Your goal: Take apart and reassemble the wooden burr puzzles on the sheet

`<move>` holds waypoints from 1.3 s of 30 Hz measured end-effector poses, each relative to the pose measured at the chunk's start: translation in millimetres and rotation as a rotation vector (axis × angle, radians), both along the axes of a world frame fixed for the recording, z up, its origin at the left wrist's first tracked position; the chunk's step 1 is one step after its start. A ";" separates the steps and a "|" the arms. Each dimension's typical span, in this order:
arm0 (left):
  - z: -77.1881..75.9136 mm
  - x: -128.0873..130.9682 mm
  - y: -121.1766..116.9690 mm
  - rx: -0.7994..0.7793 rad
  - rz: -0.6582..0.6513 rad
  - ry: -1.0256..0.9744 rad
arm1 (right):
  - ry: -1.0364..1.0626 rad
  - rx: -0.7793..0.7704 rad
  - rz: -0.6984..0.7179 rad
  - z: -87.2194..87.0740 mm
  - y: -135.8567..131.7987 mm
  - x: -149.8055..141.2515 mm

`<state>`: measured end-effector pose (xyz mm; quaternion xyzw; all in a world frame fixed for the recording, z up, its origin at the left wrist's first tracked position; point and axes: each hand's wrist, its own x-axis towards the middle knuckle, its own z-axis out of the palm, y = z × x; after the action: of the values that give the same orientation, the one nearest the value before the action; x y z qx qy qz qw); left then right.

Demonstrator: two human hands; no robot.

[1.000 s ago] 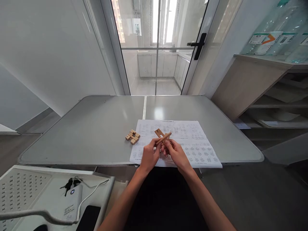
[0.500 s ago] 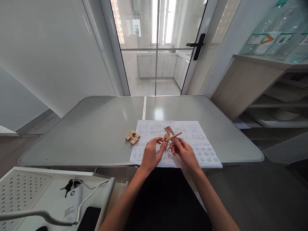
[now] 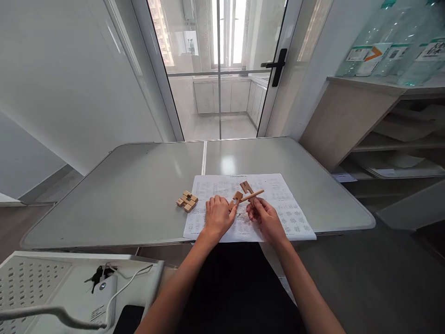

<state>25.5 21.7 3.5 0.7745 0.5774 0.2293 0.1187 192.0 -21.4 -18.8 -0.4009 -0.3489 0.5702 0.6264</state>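
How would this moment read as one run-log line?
left grip: touching left wooden piece | right grip: pinching right notched piece, wooden stick crossing it | block cluster: at left edge of printed sheet

Glass door (image 3: 219, 93) w/ blk handle (image 3: 278, 67), bright window (image 3: 228, 35) beyond; dk floor (image 3: 361, 283) R, poss. tile.

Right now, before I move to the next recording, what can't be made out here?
All in the head view:
Paper sheet: fine print too small to read; part is covered by the left hand and right hand.
Notched wooden piece: lower end hidden by the right hand's fingers.
Left palm: hidden by the back of that hand.
Black phone: cut off by the bottom edge.
Bottles: cut off by the top and right edges.
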 end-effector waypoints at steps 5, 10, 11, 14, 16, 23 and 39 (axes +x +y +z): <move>3.3 -7.0 5.6 -0.037 -0.029 -0.122 | 0.019 -0.004 0.003 4.7 -0.3 1.5; 9.5 -27.3 9.9 -0.116 -0.031 -0.367 | 0.039 -0.014 0.003 6.8 0.6 2.2; 12.1 -31.1 10.1 -0.127 -0.040 -0.423 | 0.040 -0.016 0.004 7.0 0.9 2.2; 22.1 -38.8 8.8 -0.171 -0.086 -0.588 | 0.042 -0.019 0.005 8.0 1.0 2.0; 28.8 -41.0 7.1 -0.200 -0.115 -0.692 | 0.043 -0.021 0.005 9.1 0.5 2.0; 36.6 -38.5 10.5 -0.178 -0.067 -1.000 | 0.040 -0.028 0.010 11.2 -0.9 2.4; 28.0 -12.6 -1.5 -0.533 -0.209 -1.149 | 0.053 -0.031 0.014 5.7 1.5 2.6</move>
<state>12.9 20.2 31.5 0.5242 0.3806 0.4436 0.6194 194.6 -19.9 -13.1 -0.3931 -0.3262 0.5902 0.6251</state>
